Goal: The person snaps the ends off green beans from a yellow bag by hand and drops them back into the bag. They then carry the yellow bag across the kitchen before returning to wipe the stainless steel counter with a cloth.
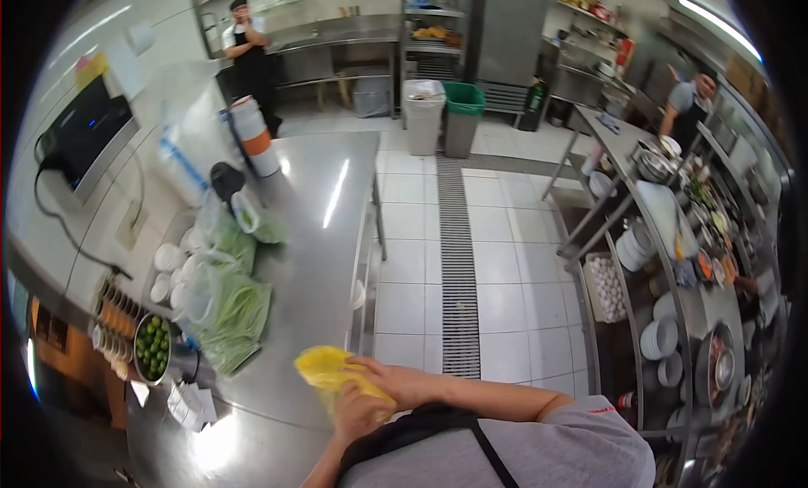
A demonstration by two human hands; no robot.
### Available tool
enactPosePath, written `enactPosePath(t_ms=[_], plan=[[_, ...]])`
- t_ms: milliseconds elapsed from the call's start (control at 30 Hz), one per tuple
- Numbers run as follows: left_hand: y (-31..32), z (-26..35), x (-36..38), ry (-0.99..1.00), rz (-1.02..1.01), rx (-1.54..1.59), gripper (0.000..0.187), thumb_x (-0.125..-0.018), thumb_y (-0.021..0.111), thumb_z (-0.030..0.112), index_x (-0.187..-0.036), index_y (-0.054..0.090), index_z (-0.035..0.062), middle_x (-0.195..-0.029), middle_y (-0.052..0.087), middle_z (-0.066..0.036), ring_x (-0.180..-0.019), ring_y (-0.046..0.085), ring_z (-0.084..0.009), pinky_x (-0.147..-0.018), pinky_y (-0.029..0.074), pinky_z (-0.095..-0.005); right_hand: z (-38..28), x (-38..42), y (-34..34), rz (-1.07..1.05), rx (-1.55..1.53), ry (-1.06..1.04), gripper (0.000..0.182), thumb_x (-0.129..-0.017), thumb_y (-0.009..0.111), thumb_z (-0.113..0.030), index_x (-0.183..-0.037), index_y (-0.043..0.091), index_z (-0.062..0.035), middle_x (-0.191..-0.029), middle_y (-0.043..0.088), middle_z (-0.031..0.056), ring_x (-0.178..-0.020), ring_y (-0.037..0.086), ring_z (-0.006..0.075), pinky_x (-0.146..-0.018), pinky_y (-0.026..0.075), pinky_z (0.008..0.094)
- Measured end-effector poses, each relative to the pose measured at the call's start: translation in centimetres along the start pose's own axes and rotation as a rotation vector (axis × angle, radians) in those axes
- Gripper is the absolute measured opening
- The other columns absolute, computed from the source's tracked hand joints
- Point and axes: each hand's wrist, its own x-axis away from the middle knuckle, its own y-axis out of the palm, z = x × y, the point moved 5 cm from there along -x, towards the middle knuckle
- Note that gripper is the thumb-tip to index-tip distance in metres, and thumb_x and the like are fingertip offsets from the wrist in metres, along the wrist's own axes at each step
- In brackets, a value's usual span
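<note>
Close to my body, over the edge of the steel counter (316,210), both hands are on a crumpled yellow sheet (324,363), thin like a cloth or plastic bag; its exact kind I cannot tell. My left hand (358,412) grips its lower part with curled fingers. From the right, my right hand (391,383) closes on its upper side. Part of the yellow sheet is hidden behind my fingers. Farther along the counter lie clear plastic bags of green vegetables (231,307).
A metal pot of limes (154,349) stands left, beside stacked cups (114,320). White papers (192,405) lie nearby. Shelving with bowls and an egg tray (604,288) lines the right. Bins (463,117) stand beyond the floor drain (459,269). Two people (251,54) (692,105) are farther off.
</note>
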Motion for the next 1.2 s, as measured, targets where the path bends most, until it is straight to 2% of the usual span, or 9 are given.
enactPosePath(t_ms=[200, 300, 400, 567, 667, 833, 933, 1000, 1200], plan=[[9.9, -1.5, -8.6, -0.012, -0.092, 0.511, 0.035, -0.057, 0.076, 0.014, -0.088, 0.061, 0.0085, -0.082, 0.060, -0.008, -0.079, 0.056, -0.0287, -0.078, 0.042, -0.0345, 5.7, 9.3, -9.5, 0.444, 0.145, 0.193, 0.043, -0.069, 0.067, -0.015, -0.108, 0.051, -0.0055, -0.112, 0.050, 0.0138, -0.098, 0.054, 0.0330, -0.081, 0.046, 0.0369], [15.8, -2.8, -13.2, -0.020, -0.081, 0.287, 0.089, -0.057, 0.082, 0.023, -0.127, 0.029, 0.0095, -0.122, 0.043, -0.012, -0.113, 0.040, -0.0249, -0.096, 0.031, -0.0349, 7.1, 12.3, -16.1, 0.717, 0.165, 0.186, 0.037, -0.070, 0.066, -0.014, -0.104, 0.054, -0.0039, -0.103, 0.055, 0.0129, -0.096, 0.055, 0.0311, -0.079, 0.046, 0.0359], [28.3, -6.6, -16.0, -0.502, -0.455, 0.750, 0.055, -0.066, 0.077, 0.023, -0.109, 0.050, 0.0029, -0.098, 0.057, -0.013, -0.095, 0.053, -0.0280, -0.086, 0.040, -0.0390, 9.4, 14.1, -22.2, 0.903, 0.098, 0.183, 0.035, -0.073, 0.065, -0.017, -0.103, 0.055, -0.0023, -0.100, 0.056, 0.0133, -0.093, 0.055, 0.0306, -0.078, 0.045, 0.0332], [34.3, -7.7, -27.2, 0.127, -0.313, 0.530, 0.046, -0.069, 0.075, 0.022, -0.105, 0.054, 0.0001, -0.098, 0.058, -0.012, -0.092, 0.056, -0.0239, -0.082, 0.043, -0.0358, 17.2, 16.7, -31.9, 1.126, -0.346, 0.151, 0.031, -0.078, 0.062, -0.016, -0.105, 0.056, -0.0018, -0.099, 0.059, 0.0104, -0.088, 0.058, 0.0202, -0.077, 0.045, 0.0294], [37.3, -11.8, -32.0, -0.433, -0.089, 0.933, 0.049, -0.064, 0.079, 0.019, -0.103, 0.057, -0.0005, -0.102, 0.060, -0.011, -0.092, 0.059, -0.0216, -0.081, 0.047, -0.0334, 23.0, 19.5, -35.6, 1.476, -0.690, 0.343, 0.025, -0.081, 0.059, -0.015, -0.103, 0.058, -0.0033, -0.099, 0.060, 0.0079, -0.087, 0.058, 0.0141, -0.074, 0.046, 0.0272], [44.9, -15.5, -39.1, -0.297, -0.249, 0.996, 0.051, -0.075, 0.068, 0.032, -0.109, 0.052, -0.0033, -0.106, 0.058, -0.012, -0.094, 0.057, -0.0210, -0.083, 0.044, -0.0329, 31.4, 17.6, -39.8, 1.075, -1.588, 0.265, 0.039, -0.086, 0.055, -0.031, -0.117, 0.049, -0.0093, -0.105, 0.059, 0.0074, -0.089, 0.060, 0.0207, -0.069, 0.051, 0.0352], [50.0, -19.2, -44.0, -0.632, -0.346, 1.140, 0.058, -0.073, 0.071, 0.023, -0.118, 0.045, -0.0025, -0.112, 0.054, -0.013, -0.101, 0.054, -0.0244, -0.086, 0.045, -0.0362, 36.2, 18.5, -45.3, 1.017, -1.550, 0.225, 0.034, -0.087, 0.053, -0.028, -0.115, 0.050, -0.0093, -0.105, 0.059, 0.0081, -0.092, 0.060, 0.0212, -0.065, 0.053, 0.0337], [50.9, -19.2, -51.1, -0.043, -0.437, 0.490, 0.063, -0.075, 0.066, 0.034, -0.122, 0.041, 0.0000, -0.130, 0.036, -0.018, -0.117, 0.039, -0.0316, -0.099, 0.029, -0.0385, 41.8, 19.7, -49.6, 1.166, -1.381, 0.349, 0.031, -0.086, 0.053, -0.023, -0.114, 0.051, -0.0090, -0.104, 0.060, 0.0087, -0.089, 0.061, 0.0213, -0.061, 0.053, 0.0326], [57.3, -37.0, -59.8, -0.049, -0.817, 0.157, 0.053, -0.067, 0.071, 0.034, -0.106, 0.056, 0.0026, -0.103, 0.058, -0.017, -0.100, 0.053, -0.0334, -0.089, 0.039, -0.0418, 57.2, 26.3, -58.0, 1.778, -0.697, 1.059, 0.034, -0.080, 0.047, -0.006, -0.114, 0.052, -0.0091, -0.098, 0.060, 0.0111, -0.083, 0.063, 0.0220, -0.060, 0.054, 0.0347]])
